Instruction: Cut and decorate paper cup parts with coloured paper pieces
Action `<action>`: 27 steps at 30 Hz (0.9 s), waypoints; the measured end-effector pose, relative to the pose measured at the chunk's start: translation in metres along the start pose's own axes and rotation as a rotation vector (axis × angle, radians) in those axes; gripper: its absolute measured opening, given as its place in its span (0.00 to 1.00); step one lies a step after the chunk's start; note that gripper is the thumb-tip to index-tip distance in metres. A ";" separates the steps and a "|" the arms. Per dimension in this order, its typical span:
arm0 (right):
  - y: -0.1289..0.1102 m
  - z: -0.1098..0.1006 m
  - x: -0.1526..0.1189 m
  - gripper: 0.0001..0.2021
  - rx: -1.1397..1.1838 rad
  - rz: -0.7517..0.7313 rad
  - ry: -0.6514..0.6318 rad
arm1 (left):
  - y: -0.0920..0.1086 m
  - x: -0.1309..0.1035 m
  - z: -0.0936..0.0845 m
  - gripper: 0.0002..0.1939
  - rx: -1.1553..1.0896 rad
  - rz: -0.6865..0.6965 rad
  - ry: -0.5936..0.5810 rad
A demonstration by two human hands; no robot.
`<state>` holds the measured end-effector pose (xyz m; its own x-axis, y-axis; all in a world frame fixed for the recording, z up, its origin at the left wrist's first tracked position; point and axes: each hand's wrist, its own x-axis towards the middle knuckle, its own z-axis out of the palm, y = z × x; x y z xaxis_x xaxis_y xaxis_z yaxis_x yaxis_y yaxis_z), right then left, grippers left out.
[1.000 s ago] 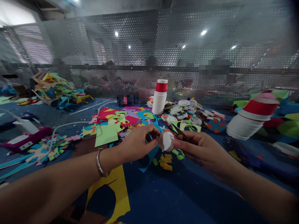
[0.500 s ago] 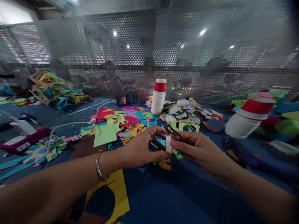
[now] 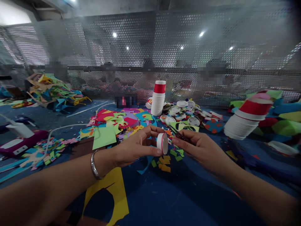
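My left hand [image 3: 138, 144] pinches the cut-off bottom of a paper cup [image 3: 162, 143], a shallow white disc with a thin red edge, between thumb and fingertips. It is tilted on its side with the hollow turned to the right. My right hand [image 3: 195, 146] grips dark scissors [image 3: 177, 132], their narrow blades pointing up and left; the handles are hidden in the hand. The scissors are apart from the cup bottom. Below the hands lie small orange paper scraps [image 3: 164, 164] and green paper scraps [image 3: 176, 153] on the blue table [image 3: 160, 197].
A stack of paper cups [image 3: 158, 99] stands ahead, and another cup stack [image 3: 249, 117] leans at right. Between them is a pile of cut cup bottoms [image 3: 181, 110]. Coloured paper [image 3: 104, 137], a yellow cut-out sheet [image 3: 119, 194] and a purple power strip [image 3: 23, 142] lie to the left.
My left hand has drawn the cup bottom a little left and turned it, so its inside shows. My right hand has let go of the cup bottom, keeping the scissors.
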<state>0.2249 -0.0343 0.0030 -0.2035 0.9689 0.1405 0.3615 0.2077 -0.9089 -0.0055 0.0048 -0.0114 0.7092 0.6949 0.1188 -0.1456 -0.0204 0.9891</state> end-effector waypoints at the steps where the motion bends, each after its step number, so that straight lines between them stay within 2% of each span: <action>1: -0.001 0.001 0.000 0.18 -0.028 -0.014 0.005 | 0.000 -0.001 0.001 0.28 -0.019 -0.006 -0.012; 5: -0.003 0.004 0.002 0.17 -0.079 -0.030 -0.025 | 0.000 -0.003 0.006 0.27 -0.032 -0.005 -0.057; 14: -0.002 0.005 0.002 0.18 -0.126 -0.056 -0.032 | -0.001 -0.005 0.009 0.28 -0.051 -0.018 -0.005; 27: -0.005 0.007 -0.001 0.18 -0.180 -0.083 -0.011 | 0.000 -0.006 0.013 0.25 -0.156 -0.054 0.011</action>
<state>0.2165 -0.0370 0.0048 -0.2490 0.9462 0.2066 0.4996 0.3082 -0.8096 -0.0005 -0.0088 -0.0106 0.7116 0.6997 0.0635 -0.2130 0.1287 0.9685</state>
